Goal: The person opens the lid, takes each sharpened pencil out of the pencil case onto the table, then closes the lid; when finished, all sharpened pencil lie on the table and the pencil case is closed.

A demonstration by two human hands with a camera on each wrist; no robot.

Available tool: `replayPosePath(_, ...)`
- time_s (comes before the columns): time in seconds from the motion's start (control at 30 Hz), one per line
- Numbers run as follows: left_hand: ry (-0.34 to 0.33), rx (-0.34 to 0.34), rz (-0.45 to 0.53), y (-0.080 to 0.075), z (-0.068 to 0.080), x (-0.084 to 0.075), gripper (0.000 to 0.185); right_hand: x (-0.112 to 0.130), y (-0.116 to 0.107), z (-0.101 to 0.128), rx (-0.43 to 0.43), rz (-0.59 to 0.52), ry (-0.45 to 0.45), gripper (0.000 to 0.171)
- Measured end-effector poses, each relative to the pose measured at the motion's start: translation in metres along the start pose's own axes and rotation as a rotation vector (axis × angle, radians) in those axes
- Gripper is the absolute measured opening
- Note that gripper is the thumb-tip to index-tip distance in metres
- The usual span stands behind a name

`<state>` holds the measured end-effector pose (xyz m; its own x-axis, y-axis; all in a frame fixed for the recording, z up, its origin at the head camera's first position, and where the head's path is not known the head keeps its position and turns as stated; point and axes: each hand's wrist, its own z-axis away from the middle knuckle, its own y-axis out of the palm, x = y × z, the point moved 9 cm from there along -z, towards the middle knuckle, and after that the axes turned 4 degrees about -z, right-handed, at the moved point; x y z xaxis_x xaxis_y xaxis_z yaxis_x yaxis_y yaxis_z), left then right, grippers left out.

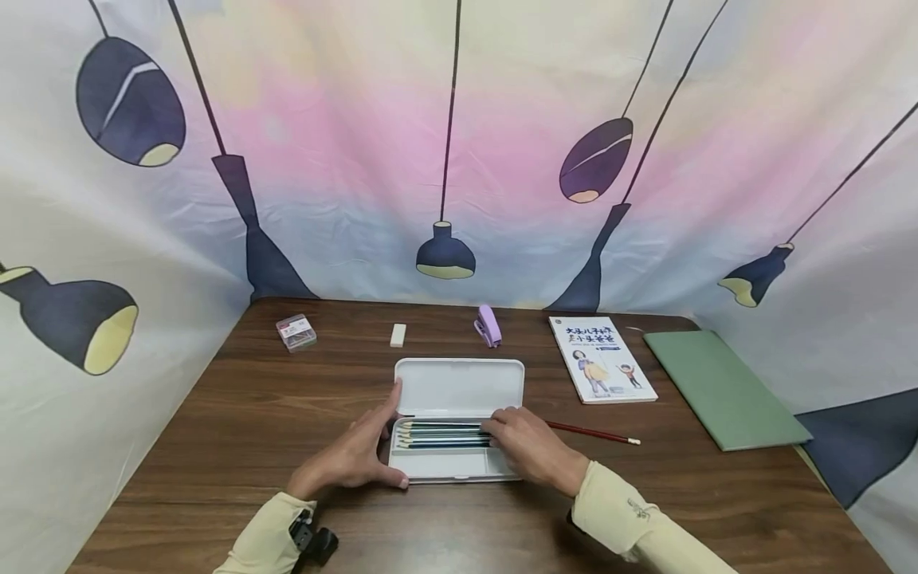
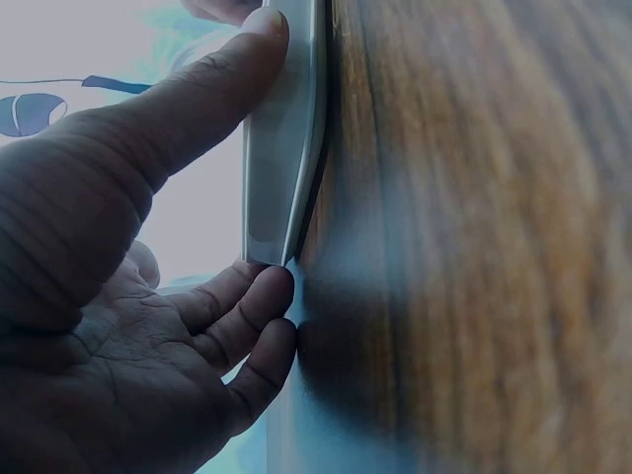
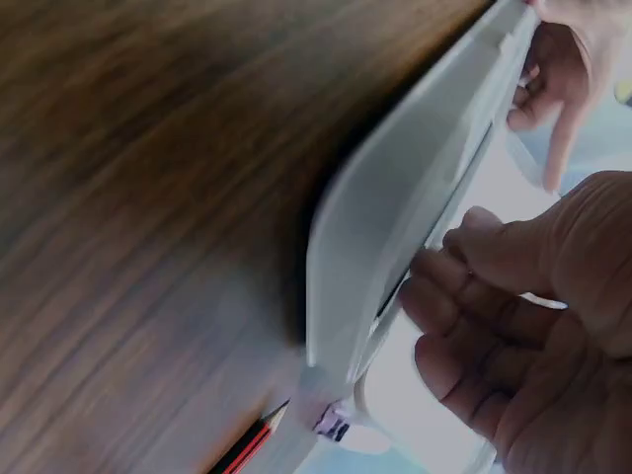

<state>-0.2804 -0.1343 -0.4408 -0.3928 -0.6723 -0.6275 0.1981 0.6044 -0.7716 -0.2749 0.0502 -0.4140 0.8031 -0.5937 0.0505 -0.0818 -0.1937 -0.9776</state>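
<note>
A white pencil case [image 1: 459, 465] lies on the table with its lid [image 1: 460, 387] raised at the back. Several dark pencils [image 1: 441, 434] lie side by side inside, sharpened tips to the left. My left hand [image 1: 354, 453] grips the case's left end, thumb on the front wall and fingers around the side and hinge. In the left wrist view the thumb [image 2: 212, 84] presses against that wall. Over the right end of the pencils, my right hand [image 1: 534, 448] pinches a pencil with bent fingers; they hide its end. In the right wrist view the fingertips [image 3: 427, 301] are right at the rim.
A red pencil [image 1: 594, 433] lies right of the case. Behind stand a clear box of small items [image 1: 296, 332], a white eraser [image 1: 398, 335] and a purple stapler [image 1: 488, 326]. A picture book [image 1: 602, 359] and a green folder [image 1: 724, 391] lie at the right. A printed cloth hangs behind.
</note>
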Motion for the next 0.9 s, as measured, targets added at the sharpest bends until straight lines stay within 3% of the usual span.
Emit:
replayPosePath(0.3, -0.010, 0.000, 0.008, 0.002, -0.003, -0.001, 0.133, 0.007, 0.008, 0.000, -0.034, 0.087, -0.032, 0.026)
replayPosePath(0.67, -0.009, 0.001, -0.005, -0.001, -0.004, -0.001, 0.133, 0.005, 0.010, -0.004, 0.031, 0.057, 0.004, 0.022)
replayPosePath(0.9, -0.025, 0.004, -0.004, 0.001, -0.001, 0.002, 0.133, 0.007, 0.014, -0.001, -0.009, 0.062, -0.010, 0.015)
